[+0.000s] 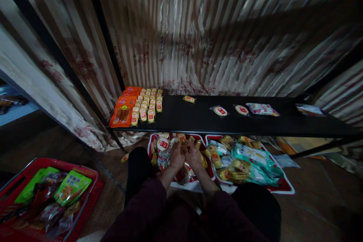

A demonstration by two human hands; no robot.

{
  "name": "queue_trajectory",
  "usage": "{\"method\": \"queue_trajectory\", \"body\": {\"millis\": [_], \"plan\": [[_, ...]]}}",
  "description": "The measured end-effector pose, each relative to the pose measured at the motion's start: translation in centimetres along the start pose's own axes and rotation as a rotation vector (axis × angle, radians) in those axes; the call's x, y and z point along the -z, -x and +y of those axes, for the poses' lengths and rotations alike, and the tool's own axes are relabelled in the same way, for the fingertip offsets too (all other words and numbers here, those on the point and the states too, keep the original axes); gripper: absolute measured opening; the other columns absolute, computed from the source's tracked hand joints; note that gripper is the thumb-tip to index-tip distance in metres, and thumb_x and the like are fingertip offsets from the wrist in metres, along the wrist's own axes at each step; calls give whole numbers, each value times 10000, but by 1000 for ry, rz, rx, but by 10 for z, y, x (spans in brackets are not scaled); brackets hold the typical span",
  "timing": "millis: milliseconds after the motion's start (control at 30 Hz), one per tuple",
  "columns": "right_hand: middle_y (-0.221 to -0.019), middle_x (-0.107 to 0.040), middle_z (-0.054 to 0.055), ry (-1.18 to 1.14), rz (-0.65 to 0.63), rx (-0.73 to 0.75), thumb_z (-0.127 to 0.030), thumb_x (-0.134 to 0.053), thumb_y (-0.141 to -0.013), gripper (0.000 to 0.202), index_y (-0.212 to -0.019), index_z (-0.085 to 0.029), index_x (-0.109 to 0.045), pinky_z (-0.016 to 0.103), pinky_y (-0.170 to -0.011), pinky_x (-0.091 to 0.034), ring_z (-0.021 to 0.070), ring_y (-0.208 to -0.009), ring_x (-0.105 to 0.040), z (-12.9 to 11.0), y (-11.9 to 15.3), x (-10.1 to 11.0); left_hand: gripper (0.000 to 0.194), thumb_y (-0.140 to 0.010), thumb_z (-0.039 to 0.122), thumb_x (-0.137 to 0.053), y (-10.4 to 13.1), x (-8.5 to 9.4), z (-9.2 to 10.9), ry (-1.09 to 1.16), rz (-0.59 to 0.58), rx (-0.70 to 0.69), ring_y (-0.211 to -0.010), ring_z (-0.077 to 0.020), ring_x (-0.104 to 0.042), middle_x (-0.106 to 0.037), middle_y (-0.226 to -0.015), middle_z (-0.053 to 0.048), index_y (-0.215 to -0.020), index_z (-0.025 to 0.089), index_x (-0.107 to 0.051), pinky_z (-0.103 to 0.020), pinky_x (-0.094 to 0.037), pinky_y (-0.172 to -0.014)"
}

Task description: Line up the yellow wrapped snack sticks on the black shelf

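My left hand (177, 155) and my right hand (193, 154) are close together over a red basket with a white rim (149, 144). The fingers of both are curled in, and what they hold, if anything, is too dark and small to make out. A small yellow snack packet (181, 137) shows just beyond the fingertips; I cannot tell whether they touch it. Around the hands, the basket holds a round white-wrapped cake (162, 144), a red and white snack bag (162, 160) and several small yellow packets.
A black shelf (176, 119) spans the front, with orange bags (123, 109), rows of small yellow packets (143, 114), two round cakes (220, 111) and a white bag (262, 109). A second basket (288, 187) holds green bags (253, 157). A red shopping basket (98, 185) stands at left.
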State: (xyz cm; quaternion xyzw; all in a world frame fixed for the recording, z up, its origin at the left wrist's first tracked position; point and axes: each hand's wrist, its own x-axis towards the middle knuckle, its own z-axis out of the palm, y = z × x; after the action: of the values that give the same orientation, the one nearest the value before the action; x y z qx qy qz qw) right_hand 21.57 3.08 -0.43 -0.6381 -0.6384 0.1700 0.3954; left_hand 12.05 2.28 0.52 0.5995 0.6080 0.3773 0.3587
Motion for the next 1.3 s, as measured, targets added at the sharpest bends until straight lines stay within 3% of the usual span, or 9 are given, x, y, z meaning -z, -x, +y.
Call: {"method": "queue_trajectory", "body": {"millis": [333,633,967,1300], "plan": [[-942,-670,115,-275,123,-103,-452,-457,-793,356,-901,-165,-639,412,-861,-471,230,-884,-611,-29,23,0,371,-805,129,-376,31,13,10,138,188,14,-1180,-194,-492,-578,-1221,-110,-1094,163,-606,-371,-338,-1069],[-940,-642,91,-381,148,-180,-374,-517,-757,313,-984,-170,-587,389,-828,-485,204,-845,-606,-39,32,-13,330,-811,148,-378,46,33,13,201,207,58,-1179,-202,-482,-574,-1200,-110,-1063,169,-590,-382,-344,-1059],[-1009,-641,100,-358,109,-228,-382,-504,-774,355,-1032,-176,-636,410,-878,-453,228,-962,-575,-38,37,-14,262,-812,156,-374,49,33,6,234,267,30,-1089,-192,-529,-601,-1106,-98,-957,189,-589,-373,-384,-1006],[-931,-678,77,-453,100,-251,-366,-531,-749,322,-998,-180,-616,363,-785,-501,207,-846,-624,-53,40,-11,333,-815,176,-390,50,33,7,239,260,141,-1128,-195,-510,-569,-1198,-116,-1121,166,-521,-359,-373,-1019]]}}
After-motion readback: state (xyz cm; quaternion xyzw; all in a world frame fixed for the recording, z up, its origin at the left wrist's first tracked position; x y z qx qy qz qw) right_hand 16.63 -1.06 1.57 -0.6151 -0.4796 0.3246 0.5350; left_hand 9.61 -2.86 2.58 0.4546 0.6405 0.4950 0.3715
